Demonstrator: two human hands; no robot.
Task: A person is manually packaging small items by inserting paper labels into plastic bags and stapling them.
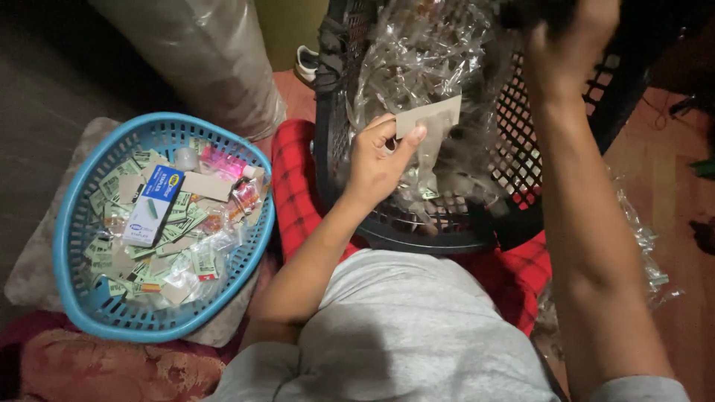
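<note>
We pinch a small grey cardboard card (427,115) between the thumb and fingers of our left hand (376,164), holding it upright just over the black plastic lattice basket (521,160) on our lap. Our right hand (570,41) reaches up into the heap of crumpled clear plastic wrappers (432,67) in that basket; its fingers are blurred and cut by the frame edge, so we cannot tell their hold. To our left, well apart, sits a round blue plastic basket (71,223) holding green-and-white paper labels (119,193) and a small white-and-blue box (153,205). We judge it best to keep the card's pinch firm at one edge, leaving its face free, and to lift one wrapper at a time.
</note>
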